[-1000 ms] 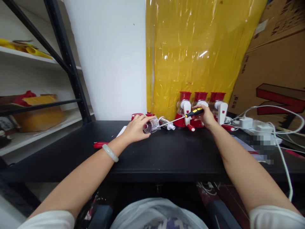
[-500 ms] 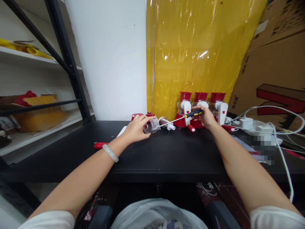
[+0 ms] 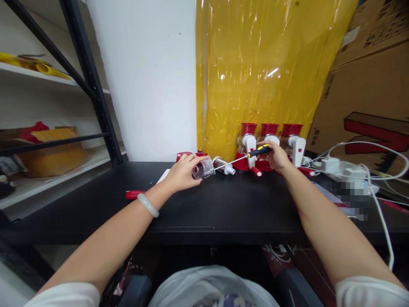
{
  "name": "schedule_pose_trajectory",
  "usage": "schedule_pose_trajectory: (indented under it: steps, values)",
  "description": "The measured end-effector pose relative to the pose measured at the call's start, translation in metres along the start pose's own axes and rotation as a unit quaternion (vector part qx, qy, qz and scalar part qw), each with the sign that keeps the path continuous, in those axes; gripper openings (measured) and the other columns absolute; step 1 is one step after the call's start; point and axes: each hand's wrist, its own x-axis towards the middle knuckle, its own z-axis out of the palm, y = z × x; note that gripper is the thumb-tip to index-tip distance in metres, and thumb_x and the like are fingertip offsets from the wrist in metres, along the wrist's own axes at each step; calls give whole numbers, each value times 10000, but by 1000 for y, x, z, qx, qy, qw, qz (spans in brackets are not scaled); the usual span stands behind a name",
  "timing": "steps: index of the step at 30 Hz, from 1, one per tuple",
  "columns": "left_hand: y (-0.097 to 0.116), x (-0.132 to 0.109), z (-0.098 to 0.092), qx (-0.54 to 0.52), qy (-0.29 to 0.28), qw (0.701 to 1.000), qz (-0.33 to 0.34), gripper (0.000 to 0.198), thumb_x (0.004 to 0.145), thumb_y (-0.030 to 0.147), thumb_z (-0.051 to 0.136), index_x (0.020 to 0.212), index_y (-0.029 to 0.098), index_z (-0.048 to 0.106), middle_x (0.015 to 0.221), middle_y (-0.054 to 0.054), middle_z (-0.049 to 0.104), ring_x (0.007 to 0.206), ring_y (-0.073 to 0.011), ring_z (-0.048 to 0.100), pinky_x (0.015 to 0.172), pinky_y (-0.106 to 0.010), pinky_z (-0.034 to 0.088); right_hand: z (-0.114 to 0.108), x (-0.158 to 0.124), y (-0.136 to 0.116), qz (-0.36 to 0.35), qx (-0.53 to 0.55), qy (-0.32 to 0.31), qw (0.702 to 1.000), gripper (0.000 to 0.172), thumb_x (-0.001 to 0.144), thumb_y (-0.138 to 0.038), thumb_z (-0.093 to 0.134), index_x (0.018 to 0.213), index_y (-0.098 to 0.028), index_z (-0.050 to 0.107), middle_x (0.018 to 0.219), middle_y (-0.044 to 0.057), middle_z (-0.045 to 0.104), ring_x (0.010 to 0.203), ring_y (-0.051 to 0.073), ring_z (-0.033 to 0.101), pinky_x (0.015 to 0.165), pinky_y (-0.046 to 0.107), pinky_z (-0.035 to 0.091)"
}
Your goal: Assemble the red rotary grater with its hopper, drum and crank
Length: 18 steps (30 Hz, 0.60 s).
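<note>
My left hand (image 3: 183, 175) is closed around a clear plastic housing (image 3: 207, 167) lying on its side, its round opening turned toward me. In my right hand (image 3: 276, 157) is a screwdriver (image 3: 260, 150) with a black and yellow handle. Its long shaft slants down to the left, and the tip reaches the housing's right side; whether it sits in a screw is too small to tell. Just behind the shaft lies a metal grater drum (image 3: 220, 164) with a white end. A red and white crank handle (image 3: 136, 195) rests by my left wrist, partly covered.
Three red and white rotary graters (image 3: 247, 128) stand along the back of the black table (image 3: 204, 213). White cables and chargers (image 3: 330, 165) clutter the right side, near a flat printed sheet (image 3: 332, 198). A metal shelf rack (image 3: 102, 111) stands at the left.
Almost nothing differs. The screwdriver's handle and the fingers of my right hand have turned slightly, while my left hand and the housing stay where they were.
</note>
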Motion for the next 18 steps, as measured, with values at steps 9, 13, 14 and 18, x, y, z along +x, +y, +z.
schedule_pose_trajectory:
  steps: [9, 13, 14, 18]
  values:
    - [0, 0, 0, -3, 0, 1000, -1, 752, 687, 265, 680, 1386, 312, 407, 1168, -55, 535, 1039, -269, 459, 881, -399, 442, 2, 1, 1, 6, -9, 18, 1000, 338, 825, -477, 438, 827, -191, 617, 580, 11, 568, 443, 137, 517, 432, 291, 457]
    - [0, 0, 0, -5, -2, 1000, -1, 756, 689, 267, 676, 1391, 313, 400, 1171, -55, 534, 1036, -269, 456, 883, -402, 438, 3, -1, -1, -4, 2, 19, 1000, 198, 755, -376, 560, 846, -208, 615, 671, -3, 596, 524, 134, 563, 474, 278, 486]
    - [0, 0, 0, -6, -2, 1000, -1, 758, 691, 268, 674, 1394, 313, 396, 1168, -56, 535, 1034, -268, 456, 882, -402, 438, 3, -1, 0, -16, -18, 21, 999, 211, 752, -392, 582, 846, -208, 621, 622, -12, 576, 484, 125, 533, 448, 265, 460]
    - [0, 0, -1, -9, -3, 1000, -1, 755, 692, 271, 674, 1394, 313, 399, 1160, -57, 536, 1032, -269, 457, 879, -404, 440, 0, 0, 2, -43, -80, 14, 996, 433, 794, -593, 488, 818, -191, 646, 423, -24, 442, 362, 120, 398, 388, 267, 366]
